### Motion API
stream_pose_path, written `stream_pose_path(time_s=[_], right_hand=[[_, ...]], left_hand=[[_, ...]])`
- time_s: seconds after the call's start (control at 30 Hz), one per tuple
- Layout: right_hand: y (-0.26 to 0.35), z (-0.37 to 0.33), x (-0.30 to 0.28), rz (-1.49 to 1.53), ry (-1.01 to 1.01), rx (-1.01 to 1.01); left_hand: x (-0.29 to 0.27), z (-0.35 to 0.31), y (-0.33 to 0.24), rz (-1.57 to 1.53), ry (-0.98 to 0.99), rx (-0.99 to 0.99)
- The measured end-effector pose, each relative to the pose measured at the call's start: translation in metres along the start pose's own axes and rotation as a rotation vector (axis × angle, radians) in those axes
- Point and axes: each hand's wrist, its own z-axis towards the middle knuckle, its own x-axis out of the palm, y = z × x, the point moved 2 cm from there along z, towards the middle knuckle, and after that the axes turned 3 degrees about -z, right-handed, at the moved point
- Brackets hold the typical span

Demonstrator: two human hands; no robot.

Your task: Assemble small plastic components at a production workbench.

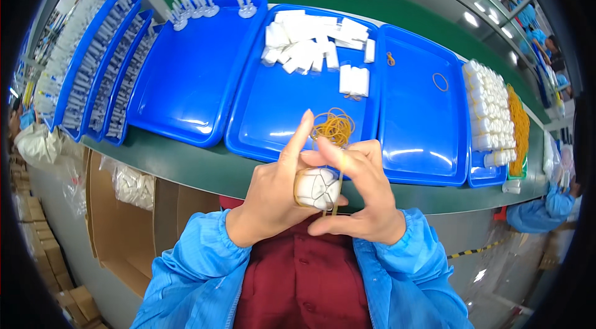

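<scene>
In front of my chest, my left hand point(264, 198) grips a bundle of white packets point(318, 185), its ends facing up, with the index finger raised. A yellowish rubber band runs around the bundle's side. My right hand point(371, 195) curves around the bundle's right side, thumb and fingers apart, with a rubber band point(338, 191) stretched between them. Just beyond my hands, a pile of rubber bands point(335, 125) lies in the middle blue tray point(261, 105). Loose white packets point(301, 34) and a banded bundle point(354, 80) lie farther back in that tray.
A right blue tray point(422, 118) holds two rubber bands. Stacked white bundles point(489, 105) stand beside an orange heap of bands point(518, 130). On the left, a blue tray point(186, 80) carries clear plastic parts, near racked trays point(93, 80). A cardboard box point(121, 229) stands below the table.
</scene>
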Motion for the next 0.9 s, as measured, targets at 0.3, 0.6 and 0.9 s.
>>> stream_pose_path(time_s=[0.3,0.6,0.9], right_hand=[[0.01,-0.029,0.002,0.038,-0.282,0.217],[0.008,-0.129,-0.125,-0.477,-0.855,0.464],[-0.089,-0.206,-0.221,-1.196,-0.934,0.717]], left_hand=[[0.034,0.003,0.005,-0.045,0.164,-0.016],[0.05,0.019,-0.013,0.062,0.246,0.181],[0.046,0.018,-0.015,0.07,0.212,0.139]])
